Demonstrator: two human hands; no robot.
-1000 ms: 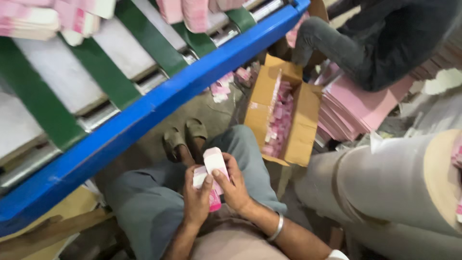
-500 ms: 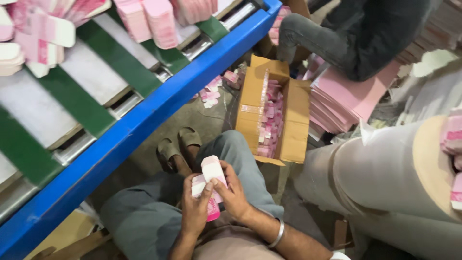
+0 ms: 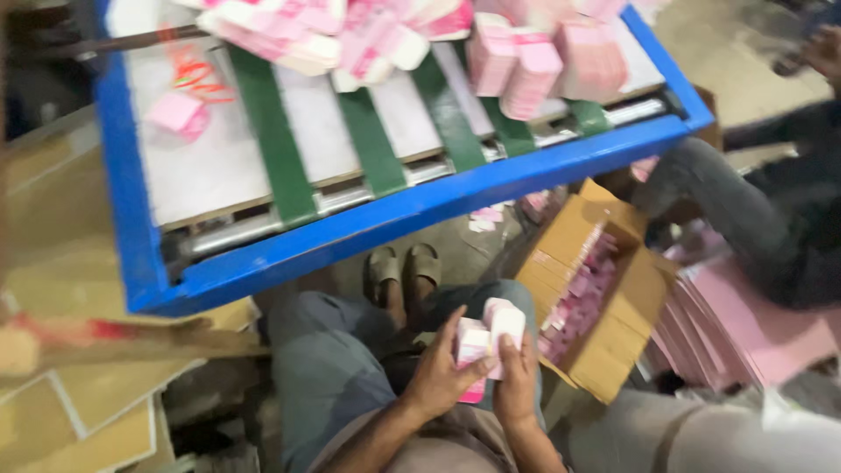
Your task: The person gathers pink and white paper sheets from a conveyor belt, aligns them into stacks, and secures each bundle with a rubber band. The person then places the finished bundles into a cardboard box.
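Both hands, left (image 3: 438, 377) and right (image 3: 517, 385), grasp a small stack of pink-and-white cards (image 3: 489, 337) over the lap, beside an open cardboard box (image 3: 604, 307).

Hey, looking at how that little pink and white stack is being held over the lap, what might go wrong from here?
The stack of pink and white cards sits loosely between the left hand and right hand, so pieces might slip to the floor. The piles on the conveyor table lie near its blue edge and may spill. The open cardboard box stands close beside the knee and might get knocked.
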